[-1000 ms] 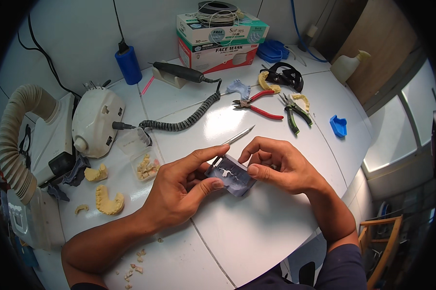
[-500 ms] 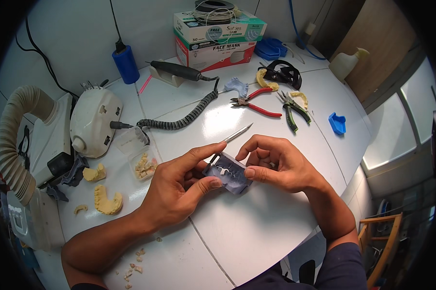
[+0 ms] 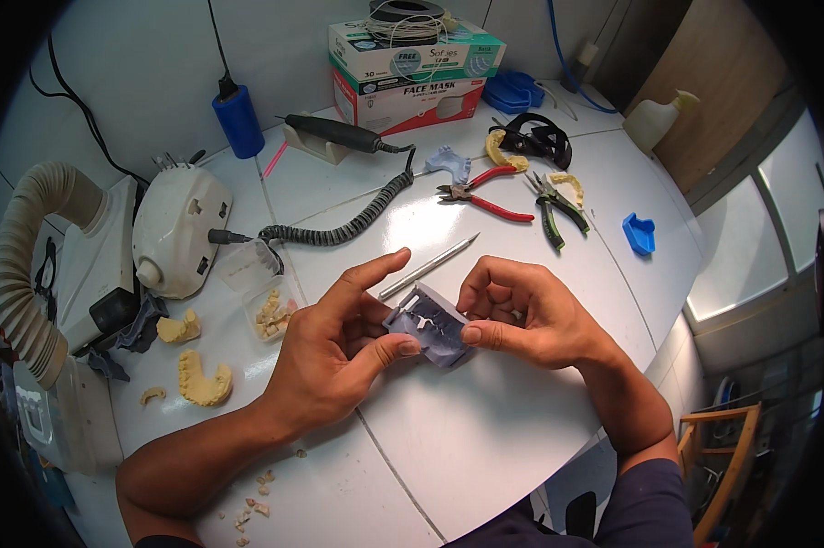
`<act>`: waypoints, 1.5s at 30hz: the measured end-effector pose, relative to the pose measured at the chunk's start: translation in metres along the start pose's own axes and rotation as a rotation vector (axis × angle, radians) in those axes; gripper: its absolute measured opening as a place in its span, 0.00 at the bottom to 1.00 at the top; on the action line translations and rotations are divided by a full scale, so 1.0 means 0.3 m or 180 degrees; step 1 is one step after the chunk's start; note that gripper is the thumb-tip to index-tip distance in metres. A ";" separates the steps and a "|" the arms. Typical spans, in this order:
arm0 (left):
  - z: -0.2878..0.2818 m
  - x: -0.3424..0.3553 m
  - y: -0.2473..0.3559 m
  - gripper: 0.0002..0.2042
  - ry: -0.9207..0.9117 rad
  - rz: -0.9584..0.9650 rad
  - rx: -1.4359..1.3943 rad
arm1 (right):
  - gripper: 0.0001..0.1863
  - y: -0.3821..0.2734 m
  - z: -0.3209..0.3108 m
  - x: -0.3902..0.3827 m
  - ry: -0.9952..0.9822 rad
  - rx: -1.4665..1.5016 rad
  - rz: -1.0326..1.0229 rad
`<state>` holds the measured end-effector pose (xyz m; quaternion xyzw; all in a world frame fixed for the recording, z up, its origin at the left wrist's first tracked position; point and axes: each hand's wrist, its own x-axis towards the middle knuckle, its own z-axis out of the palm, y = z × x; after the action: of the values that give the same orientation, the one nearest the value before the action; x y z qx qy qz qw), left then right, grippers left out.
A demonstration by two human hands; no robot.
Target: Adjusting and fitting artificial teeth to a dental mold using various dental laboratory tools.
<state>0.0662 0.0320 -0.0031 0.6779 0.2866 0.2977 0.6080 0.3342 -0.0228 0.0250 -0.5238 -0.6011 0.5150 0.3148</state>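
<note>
- Yellow horseshoe-shaped dental cast [image 3: 204,378]: around nine o'clock from the grey-blue angular block [image 3: 444,345] with a pale branching patch.
- Clear plastic box [image 3: 250,314] of cream pieces: nine o'clock.
- Left hand [image 3: 332,350]: thumb and fingers pinching the block's left edge, index raised.
- Slim silver pen-shaped tool [image 3: 429,267]: twelve o'clock.
- Block: between both hands.
- Red-handled metal cutters [image 3: 494,206]: one o'clock.
- Right hand [image 3: 542,321]: three o'clock, thumb and curled fingers pinching the right edge.
</note>
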 end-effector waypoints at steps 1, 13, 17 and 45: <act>-0.002 0.000 0.000 0.33 0.0039 -0.0067 -0.0123 | 0.20 -0.015 0.000 -0.001 -0.0019 -0.0018 0.0045; -0.006 0.001 0.000 0.30 0.0020 -0.0077 -0.0144 | 0.26 0.011 0.012 0.008 -0.0005 -0.0404 -0.0392; -0.007 0.003 -0.004 0.30 0.0006 -0.0055 -0.0128 | 0.25 0.010 0.014 0.007 0.0047 -0.0390 -0.0352; -0.013 0.001 -0.035 0.21 0.0089 0.0127 -0.0029 | 0.25 0.022 0.009 0.013 0.0161 -0.0561 -0.0526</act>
<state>0.0633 0.0358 -0.0133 0.6765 0.2802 0.3205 0.6010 0.3328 -0.0205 0.0173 -0.5109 -0.6770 0.4191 0.3240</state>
